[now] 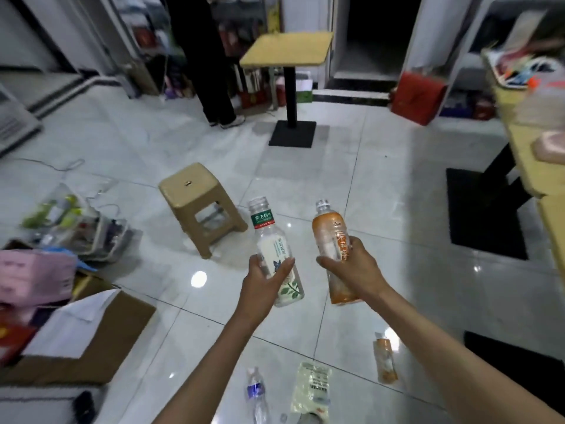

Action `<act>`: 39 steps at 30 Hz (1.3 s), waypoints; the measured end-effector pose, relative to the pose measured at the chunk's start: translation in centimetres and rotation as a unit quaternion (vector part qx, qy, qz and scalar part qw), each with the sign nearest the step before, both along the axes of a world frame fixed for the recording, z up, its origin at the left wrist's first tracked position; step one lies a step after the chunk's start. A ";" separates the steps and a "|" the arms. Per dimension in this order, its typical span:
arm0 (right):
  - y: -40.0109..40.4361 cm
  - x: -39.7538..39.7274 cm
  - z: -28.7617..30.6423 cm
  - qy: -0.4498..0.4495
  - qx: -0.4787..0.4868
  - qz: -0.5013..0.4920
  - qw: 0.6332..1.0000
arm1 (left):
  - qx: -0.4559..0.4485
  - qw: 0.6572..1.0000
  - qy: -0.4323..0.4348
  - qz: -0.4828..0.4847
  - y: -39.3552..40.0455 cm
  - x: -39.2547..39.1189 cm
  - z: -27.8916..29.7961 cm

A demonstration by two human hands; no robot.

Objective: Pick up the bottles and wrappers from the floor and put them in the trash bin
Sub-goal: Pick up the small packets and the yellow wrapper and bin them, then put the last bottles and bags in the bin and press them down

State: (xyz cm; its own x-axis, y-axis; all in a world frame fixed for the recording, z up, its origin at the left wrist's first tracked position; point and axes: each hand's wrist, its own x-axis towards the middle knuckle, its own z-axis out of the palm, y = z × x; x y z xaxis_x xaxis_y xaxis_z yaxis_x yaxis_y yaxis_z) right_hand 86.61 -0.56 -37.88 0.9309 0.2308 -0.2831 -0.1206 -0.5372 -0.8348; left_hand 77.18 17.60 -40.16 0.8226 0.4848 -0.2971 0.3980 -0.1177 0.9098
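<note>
The left hand (265,275) is curling its fingers and thumb around the lower middle of a clear bottle with a green neck band and a white leaf-printed label (275,252), and the right hand (351,267) is wrapping round the middle of an orange-labelled bottle (331,249); both bottles are being held up off the floor, tilted slightly leftward, near the middle of the scene, with their necks pointing away. Both are looking uncapped and mostly empty, so they are probably weighing very little; the thin plastic is likely giving under a hard squeeze and the smooth labels could be slipping, so a grip round the body, as now, is seeming safer than one at the neck. Still lying on the tiled floor (382,194) at the near edge are a small clear bottle with a blue label (256,393) on the left, a flat pale wrapper (311,388) just right of it, and an orange pouch-like wrapper (385,359) further right; these wrappers are looking soft and flimsy, best pinched at an edge. No trash bin is clearly showing; an open cardboard box (101,332) is sitting near on the left, and whether it is serving as the bin I cannot tell. A tan plastic stool (195,194) is standing beyond the hands, with a small bench (287,50) farther off.
</note>
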 end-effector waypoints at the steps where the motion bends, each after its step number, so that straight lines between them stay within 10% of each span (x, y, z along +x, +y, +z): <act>1: 0.3 -0.7 1.9 -0.004 0.026 0.008 1.000 | 0.004 1.000 -0.010 0.003 0.2 -0.9 1.9; 20: 20.9 -28.1 14.1 0.018 0.182 0.368 0.912 | 0.069 0.949 -0.040 0.304 9.7 -35.8 15.5; 29: 34.4 -49.2 7.7 0.090 0.138 0.532 0.831 | 0.066 0.891 -0.013 0.449 17.8 -56.8 10.3; 39: 47.7 -60.9 -5.1 0.141 0.048 0.548 0.823 | -0.033 0.878 0.054 0.475 28.7 -69.7 -2.6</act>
